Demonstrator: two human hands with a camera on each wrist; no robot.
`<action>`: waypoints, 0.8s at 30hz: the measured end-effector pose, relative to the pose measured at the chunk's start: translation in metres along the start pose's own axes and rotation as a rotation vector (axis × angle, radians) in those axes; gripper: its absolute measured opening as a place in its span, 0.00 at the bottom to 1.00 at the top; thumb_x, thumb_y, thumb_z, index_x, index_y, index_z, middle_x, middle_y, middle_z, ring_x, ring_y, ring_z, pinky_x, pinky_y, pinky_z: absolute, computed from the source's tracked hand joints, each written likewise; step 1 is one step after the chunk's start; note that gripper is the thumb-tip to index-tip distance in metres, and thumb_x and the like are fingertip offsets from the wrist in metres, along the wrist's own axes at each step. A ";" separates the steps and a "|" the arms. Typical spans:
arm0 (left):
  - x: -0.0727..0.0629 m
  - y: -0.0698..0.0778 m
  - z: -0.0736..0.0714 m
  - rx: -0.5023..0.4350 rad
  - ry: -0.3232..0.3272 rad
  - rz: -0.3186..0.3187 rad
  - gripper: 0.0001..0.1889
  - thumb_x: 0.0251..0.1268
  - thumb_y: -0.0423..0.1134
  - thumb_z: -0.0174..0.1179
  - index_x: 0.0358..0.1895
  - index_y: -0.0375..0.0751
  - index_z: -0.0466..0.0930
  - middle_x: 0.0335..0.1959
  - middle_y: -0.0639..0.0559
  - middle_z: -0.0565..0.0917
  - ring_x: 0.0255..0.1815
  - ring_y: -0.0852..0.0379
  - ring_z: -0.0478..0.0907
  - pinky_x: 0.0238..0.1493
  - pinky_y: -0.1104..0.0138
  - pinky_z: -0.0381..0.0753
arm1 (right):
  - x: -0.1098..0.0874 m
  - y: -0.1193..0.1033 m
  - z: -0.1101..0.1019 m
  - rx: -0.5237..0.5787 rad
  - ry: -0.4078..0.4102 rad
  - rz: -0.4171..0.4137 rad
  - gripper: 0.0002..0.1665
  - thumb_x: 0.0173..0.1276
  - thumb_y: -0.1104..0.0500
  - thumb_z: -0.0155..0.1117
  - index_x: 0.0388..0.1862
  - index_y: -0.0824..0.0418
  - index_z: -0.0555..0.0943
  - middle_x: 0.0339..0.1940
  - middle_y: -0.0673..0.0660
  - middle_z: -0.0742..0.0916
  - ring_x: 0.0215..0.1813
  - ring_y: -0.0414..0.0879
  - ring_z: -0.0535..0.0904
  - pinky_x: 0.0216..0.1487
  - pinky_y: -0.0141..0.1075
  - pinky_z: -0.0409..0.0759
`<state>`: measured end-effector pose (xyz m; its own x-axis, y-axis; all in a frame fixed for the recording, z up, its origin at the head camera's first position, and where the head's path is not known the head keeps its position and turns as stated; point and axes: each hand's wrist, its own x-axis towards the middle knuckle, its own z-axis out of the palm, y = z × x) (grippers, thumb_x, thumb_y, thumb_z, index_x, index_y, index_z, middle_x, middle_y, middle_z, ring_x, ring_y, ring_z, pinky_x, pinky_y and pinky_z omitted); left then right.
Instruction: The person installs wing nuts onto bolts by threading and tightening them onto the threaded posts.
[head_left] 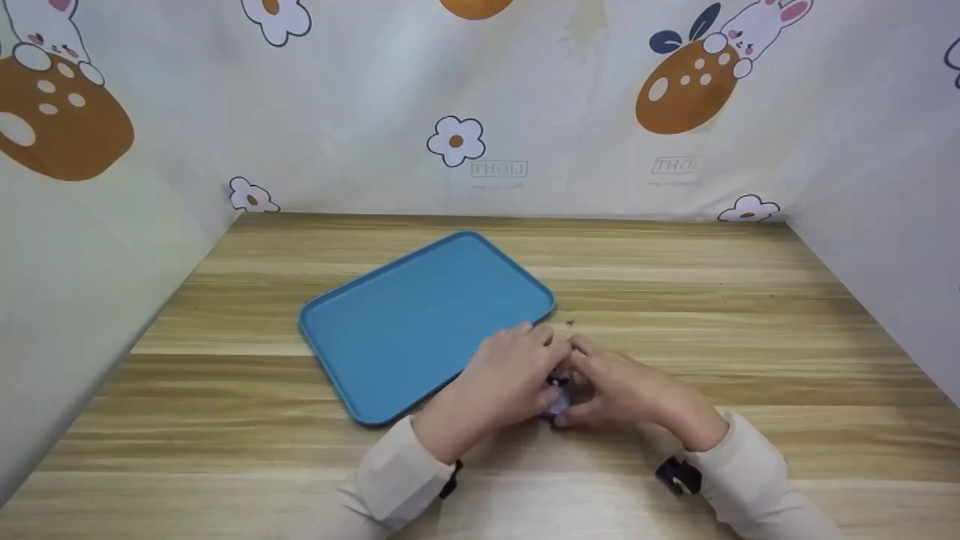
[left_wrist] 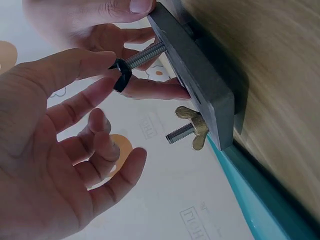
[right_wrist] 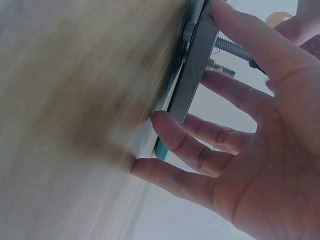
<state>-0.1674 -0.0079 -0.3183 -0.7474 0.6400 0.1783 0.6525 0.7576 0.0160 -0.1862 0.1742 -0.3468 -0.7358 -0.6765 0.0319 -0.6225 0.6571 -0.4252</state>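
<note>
A grey metal plate (left_wrist: pixel 200 85) with two threaded bolts is held tilted low over the table. My left hand (head_left: pixel 506 375) pinches a black wing nut (left_wrist: pixel 121 76) at the end of the longer bolt (left_wrist: pixel 146 55) between thumb and index finger. The left hand's other fingers are loosely bent and touch nothing. A brass wing nut (left_wrist: pixel 199 129) sits on the second bolt, close against the plate. My right hand (head_left: pixel 626 386) grips the plate's edges with thumb and fingers, and its lower fingertips reach the tabletop. In the head view the hands largely hide the plate.
A blue rectangular tray (head_left: pixel 420 322) lies at an angle on the wood-grain table (head_left: pixel 750 330), just left of and beyond the hands. Patterned cloth walls (head_left: pixel 360 97) enclose the back and both sides of the table.
</note>
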 end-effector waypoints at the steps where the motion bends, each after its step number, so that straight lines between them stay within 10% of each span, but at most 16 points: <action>1: 0.000 0.001 0.000 0.013 0.001 0.000 0.10 0.57 0.47 0.62 0.39 0.50 0.79 0.32 0.57 0.79 0.31 0.58 0.72 0.30 0.66 0.72 | 0.000 0.000 0.000 -0.001 -0.001 0.004 0.31 0.53 0.45 0.71 0.53 0.57 0.75 0.51 0.51 0.75 0.50 0.45 0.76 0.51 0.42 0.76; 24: 0.000 0.003 0.001 -0.035 0.018 0.042 0.09 0.56 0.38 0.60 0.40 0.52 0.80 0.28 0.57 0.79 0.27 0.58 0.75 0.28 0.63 0.76 | 0.001 0.000 0.001 -0.005 0.019 -0.011 0.30 0.51 0.43 0.71 0.49 0.56 0.76 0.49 0.53 0.77 0.46 0.46 0.77 0.48 0.41 0.76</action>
<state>-0.1654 -0.0058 -0.3191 -0.7171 0.6684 0.1976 0.6874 0.7250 0.0424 -0.1863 0.1732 -0.3478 -0.7337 -0.6773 0.0543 -0.6322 0.6512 -0.4198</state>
